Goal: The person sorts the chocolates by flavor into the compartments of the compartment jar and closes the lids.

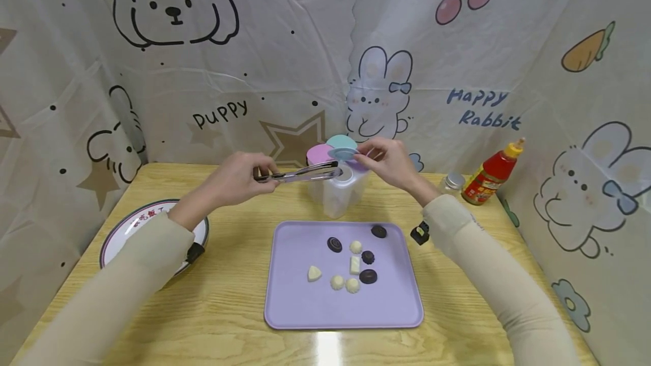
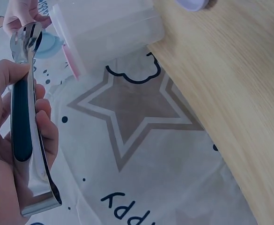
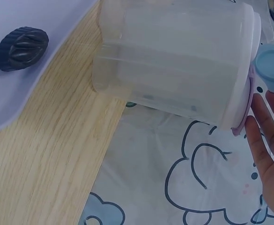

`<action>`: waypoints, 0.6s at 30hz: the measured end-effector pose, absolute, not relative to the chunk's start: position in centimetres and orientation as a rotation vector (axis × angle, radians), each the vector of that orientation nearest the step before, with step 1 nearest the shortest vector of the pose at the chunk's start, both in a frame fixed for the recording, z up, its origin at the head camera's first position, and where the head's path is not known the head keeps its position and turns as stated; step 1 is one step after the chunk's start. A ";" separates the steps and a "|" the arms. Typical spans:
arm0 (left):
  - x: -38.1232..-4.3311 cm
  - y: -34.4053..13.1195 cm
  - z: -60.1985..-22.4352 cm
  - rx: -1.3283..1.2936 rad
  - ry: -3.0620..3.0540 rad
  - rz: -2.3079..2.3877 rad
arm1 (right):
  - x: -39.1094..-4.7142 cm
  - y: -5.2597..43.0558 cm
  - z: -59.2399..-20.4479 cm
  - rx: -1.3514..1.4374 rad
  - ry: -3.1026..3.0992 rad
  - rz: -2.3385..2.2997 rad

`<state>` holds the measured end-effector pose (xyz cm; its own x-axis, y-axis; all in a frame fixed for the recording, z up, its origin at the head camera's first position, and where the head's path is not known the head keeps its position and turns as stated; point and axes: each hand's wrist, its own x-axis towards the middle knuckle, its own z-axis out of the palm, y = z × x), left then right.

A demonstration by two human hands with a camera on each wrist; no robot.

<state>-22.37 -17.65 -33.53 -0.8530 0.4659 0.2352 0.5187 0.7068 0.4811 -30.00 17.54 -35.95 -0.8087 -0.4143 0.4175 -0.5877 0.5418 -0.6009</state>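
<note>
My left hand (image 1: 249, 177) grips metal tongs (image 2: 23, 117) with dark handle grips. In the head view their tips reach over an uncovered round opening (image 1: 344, 173) in the top of a translucent multi-compartment container (image 1: 335, 196). My right hand (image 1: 389, 161) pinches a light blue flip lid (image 1: 343, 153) by its edge, raised above that opening. Pink (image 1: 319, 153) and teal (image 1: 339, 140) lids cover other compartments, and a purple lid (image 3: 243, 110) lies beside the right fingers. In front of the container, several dark chocolates (image 1: 368, 276) and white chocolates (image 1: 337, 282) lie on a lilac tray (image 1: 290, 312).
A white bowl with a dark rim (image 1: 119, 233) stands at the left, partly hidden by the left sleeve. At the back right are a small silver-lidded jar (image 1: 452, 182) and a red sauce bottle with a yellow cap (image 1: 490, 177). Printed cloth (image 1: 285, 72) hangs behind the wooden table (image 1: 229, 275).
</note>
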 end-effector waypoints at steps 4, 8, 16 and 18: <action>-23.2 -16.9 -33.5 -0.795 -2.849 -0.824 | -30.1 17.7 -35.8 0.831 -2.595 1.135; -23.9 -16.3 -33.3 -0.802 -2.864 -0.815 | -30.2 17.8 -35.7 0.818 -2.620 1.152; -24.8 -15.7 -33.4 -0.801 -2.896 -0.827 | -30.3 17.8 -35.6 0.815 -2.635 1.155; -24.9 -15.6 -33.5 -0.794 -2.905 -0.833 | -30.3 17.8 -35.6 0.813 -2.638 1.156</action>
